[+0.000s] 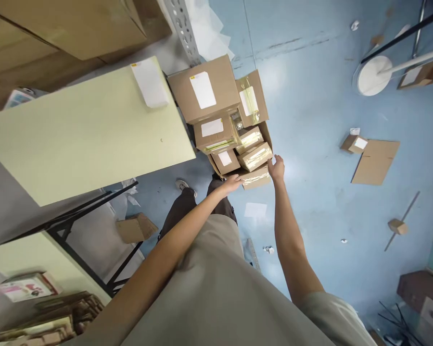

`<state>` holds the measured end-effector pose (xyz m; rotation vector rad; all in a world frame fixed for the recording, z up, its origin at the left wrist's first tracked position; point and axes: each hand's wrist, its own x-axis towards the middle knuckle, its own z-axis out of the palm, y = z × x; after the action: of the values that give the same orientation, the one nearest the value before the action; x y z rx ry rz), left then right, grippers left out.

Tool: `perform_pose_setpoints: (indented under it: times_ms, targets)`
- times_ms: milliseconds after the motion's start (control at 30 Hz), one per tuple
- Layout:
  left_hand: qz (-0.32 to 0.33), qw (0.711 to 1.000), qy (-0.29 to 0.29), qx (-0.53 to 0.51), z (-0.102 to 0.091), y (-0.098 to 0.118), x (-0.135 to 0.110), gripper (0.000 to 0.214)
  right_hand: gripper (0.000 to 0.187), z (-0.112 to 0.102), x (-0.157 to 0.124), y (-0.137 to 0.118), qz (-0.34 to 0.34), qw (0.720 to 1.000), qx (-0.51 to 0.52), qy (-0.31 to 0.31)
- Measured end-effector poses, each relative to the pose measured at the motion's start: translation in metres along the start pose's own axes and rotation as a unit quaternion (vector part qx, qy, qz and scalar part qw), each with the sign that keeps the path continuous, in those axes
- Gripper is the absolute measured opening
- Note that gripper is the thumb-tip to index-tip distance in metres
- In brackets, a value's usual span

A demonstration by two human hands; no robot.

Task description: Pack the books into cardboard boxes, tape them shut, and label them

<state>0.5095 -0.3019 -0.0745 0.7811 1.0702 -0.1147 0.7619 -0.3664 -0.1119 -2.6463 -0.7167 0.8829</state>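
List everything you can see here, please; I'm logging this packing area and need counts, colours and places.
Taped parcel: one, brown, held between both hands over the pile.
Parcels on the pile: about seven, brown with white labels, on the floor by the table.
Table: one, pale green top, black legs, left.
Flat cardboard sheet: one, brown, on the blue floor, right.
Small box: one, brown, under the table.
White round stand base: one, upper right.
Left hand: on the parcel's left end.
Right hand: on its right end.
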Motion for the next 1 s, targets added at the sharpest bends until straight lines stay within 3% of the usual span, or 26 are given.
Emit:
perform_pose_setpoints:
  times_ms: [100, 233, 400, 600, 767, 867, 1000]
  targets:
    - [0.007, 0.999, 0.021, -0.033, -0.044, 0.012, -0.040, 0.051, 0.057, 0.011, -0.021, -0.042, -0.073, 0.997, 0.001, -0.012]
    - [0.042, 0.990, 0.076, -0.111, -0.118, 0.019, -0.113, 0.058, 0.055, 0.029, -0.063, -0.112, -0.154, 0.987, 0.015, -0.041]
    - [0.133, 0.956, 0.158, -0.211, -0.203, 0.001, -0.212, 0.056, 0.048, 0.063, -0.138, -0.220, -0.262, 0.952, 0.078, -0.136]
    - [0.237, 0.878, 0.239, -0.340, -0.292, -0.046, -0.325, 0.053, 0.046, 0.125, -0.259, -0.354, -0.320, 0.903, 0.151, -0.243]
    - [0.318, 0.791, 0.329, -0.406, -0.365, -0.104, -0.420, 0.051, 0.048, 0.192, -0.371, -0.451, -0.387, 0.862, 0.116, -0.307]
    - [0.341, 0.733, 0.388, -0.441, -0.395, -0.146, -0.466, 0.050, 0.046, 0.232, -0.434, -0.495, -0.430, 0.825, 0.096, -0.353]
    - [0.350, 0.656, 0.451, -0.493, -0.420, -0.195, -0.501, 0.048, 0.047, 0.276, -0.503, -0.538, -0.465, 0.774, 0.060, -0.424]
